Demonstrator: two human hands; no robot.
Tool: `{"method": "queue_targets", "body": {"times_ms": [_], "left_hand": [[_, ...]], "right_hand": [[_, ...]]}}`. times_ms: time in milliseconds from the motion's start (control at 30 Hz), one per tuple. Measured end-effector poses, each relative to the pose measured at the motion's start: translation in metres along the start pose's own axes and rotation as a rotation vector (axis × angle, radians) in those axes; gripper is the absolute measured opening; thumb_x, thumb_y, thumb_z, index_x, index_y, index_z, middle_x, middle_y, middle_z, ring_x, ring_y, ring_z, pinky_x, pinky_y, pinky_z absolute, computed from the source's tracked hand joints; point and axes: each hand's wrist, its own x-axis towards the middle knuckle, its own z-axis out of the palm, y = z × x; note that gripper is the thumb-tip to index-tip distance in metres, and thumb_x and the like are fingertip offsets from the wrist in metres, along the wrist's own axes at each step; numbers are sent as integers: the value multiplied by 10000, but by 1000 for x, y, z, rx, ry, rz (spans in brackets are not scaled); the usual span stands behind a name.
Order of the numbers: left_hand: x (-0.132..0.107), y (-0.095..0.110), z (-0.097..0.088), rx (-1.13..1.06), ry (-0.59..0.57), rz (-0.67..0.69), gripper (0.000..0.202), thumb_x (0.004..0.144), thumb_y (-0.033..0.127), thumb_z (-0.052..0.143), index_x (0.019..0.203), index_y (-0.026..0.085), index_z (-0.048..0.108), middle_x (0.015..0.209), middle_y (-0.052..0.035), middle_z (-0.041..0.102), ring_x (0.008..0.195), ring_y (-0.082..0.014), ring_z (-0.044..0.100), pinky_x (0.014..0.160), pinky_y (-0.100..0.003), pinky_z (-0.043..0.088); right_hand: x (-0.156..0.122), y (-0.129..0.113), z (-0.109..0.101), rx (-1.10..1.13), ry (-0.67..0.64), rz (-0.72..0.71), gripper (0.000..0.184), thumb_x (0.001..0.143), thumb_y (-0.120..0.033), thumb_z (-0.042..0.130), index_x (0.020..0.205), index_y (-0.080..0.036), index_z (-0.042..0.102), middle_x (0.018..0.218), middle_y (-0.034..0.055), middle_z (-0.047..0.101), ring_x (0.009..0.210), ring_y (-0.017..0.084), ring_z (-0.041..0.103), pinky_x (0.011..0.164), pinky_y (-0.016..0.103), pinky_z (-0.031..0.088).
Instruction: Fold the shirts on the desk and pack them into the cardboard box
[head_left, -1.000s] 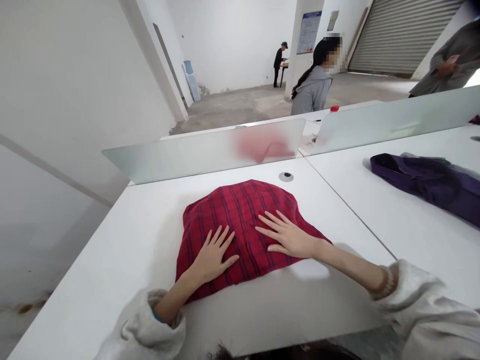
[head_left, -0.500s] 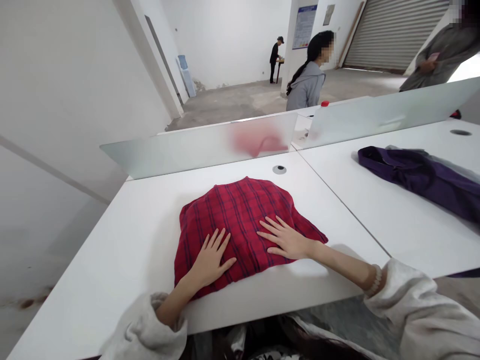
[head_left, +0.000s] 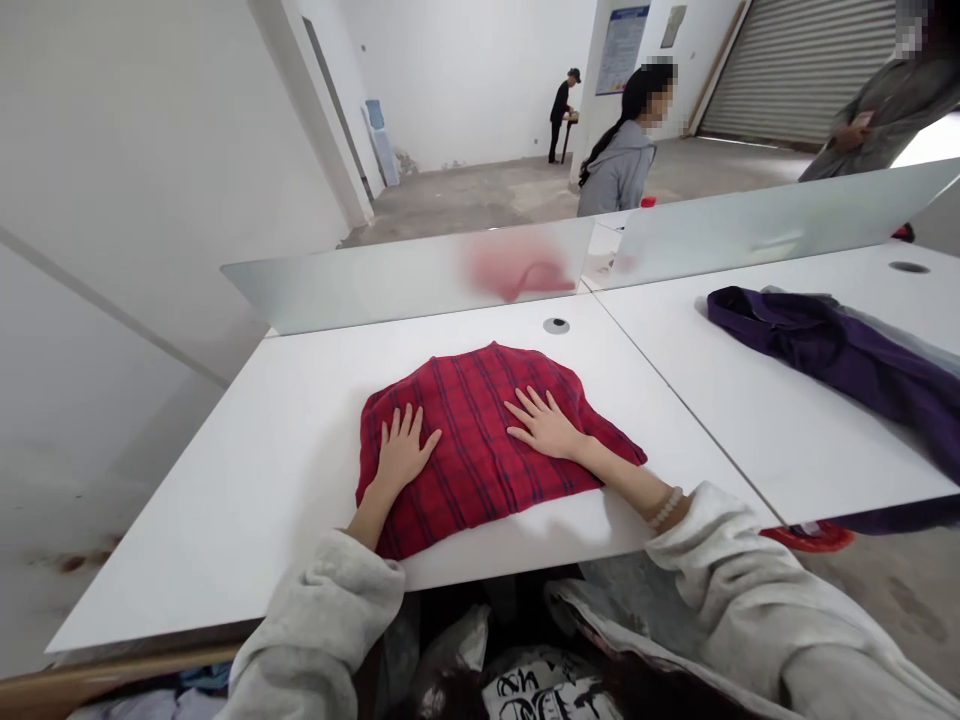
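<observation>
Purple garment and frosted divider beyond red plaid cloth

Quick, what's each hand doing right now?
Left hand: open, pressed flat on the red plaid cloth, gripping nothing.
Right hand: open, flat on the same cloth.

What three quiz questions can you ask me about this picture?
1. True or false: the left hand and the right hand both lie flat on the red cloth.
2. The other cloth is: A green, B purple, C yellow?
3. Which hand is nearer the hole in the table?
Key: 1 true; 2 B; 3 the right hand.
</observation>
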Motion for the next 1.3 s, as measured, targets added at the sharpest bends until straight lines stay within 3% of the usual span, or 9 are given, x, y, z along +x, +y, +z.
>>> {"method": "queue_targets", "body": {"times_ms": [133,267,433,533,633,733,933,1167,1300], "left_hand": [[-1,-4,9,-19,-37,-3,714,906,571,239,1435,98,310,1506,-158,259,1399,-340,178,1106,-555,196],[-14,3,-9,5,-46,25,660,916,533,250,1416,113,353,1505,-175,254,1397,-340,184,1091,-558,224],[-6,9,-83,35,-90,324,521,927,469,282,1297,185,514,1490,-99,331,1384,-296,254,1111,-508,211],[35,20,-138,55,-109,513,448,932,388,289,1246,201,546,1427,-66,435,1336,-258,346,1113,-470,201],[94,45,-164,21,-200,651,422,928,354,291,1207,197,565,1273,-49,577,1198,-224,490,1049,-399,305],[144,80,-151,-26,-310,676,398,921,327,305,1174,197,584,1206,-46,620,1125,-207,536,965,-325,370],[193,130,-76,35,-421,653,316,870,325,445,1117,205,603,1184,-78,632,1056,-217,576,919,-319,400],[224,130,-30,57,-463,607,473,842,472,497,1186,150,539,1195,-142,601,1075,-250,559,926,-350,401],[238,128,-16,34,-468,581,506,783,535,554,1125,162,566,1134,-124,620,1045,-250,555,887,-332,421]], "right_hand": [[2,5,7,15,-39,9,625,934,-566,257,1445,-214,334,1514,105,239,1407,319,147,1099,579,167],[-17,14,-17,-10,15,100,539,949,-463,319,1402,-185,408,1456,121,367,1360,307,287,1086,520,252],[-93,40,-49,-82,65,629,437,942,-391,337,1162,-109,589,1111,200,619,1025,307,588,838,412,456],[-140,46,-51,-41,12,903,495,938,-500,289,1002,-138,621,991,177,656,893,304,635,700,380,466],[-162,40,-43,42,-53,992,539,920,-582,264,875,-170,607,862,155,681,825,291,657,637,350,452],[-159,30,-33,124,-29,1002,508,890,-624,321,857,-188,579,785,136,687,782,275,668,603,325,442],[-141,13,-17,383,156,935,427,851,-643,370,747,-244,484,667,94,654,677,270,657,559,328,441],[-129,-17,-8,1496,625,940,473,742,-542,622,1053,-291,368,961,21,696,882,237,675,720,401,570],[-117,-33,-8,1808,735,983,566,669,-399,727,1127,-287,415,1146,34,647,1058,253,623,842,441,569]]}}
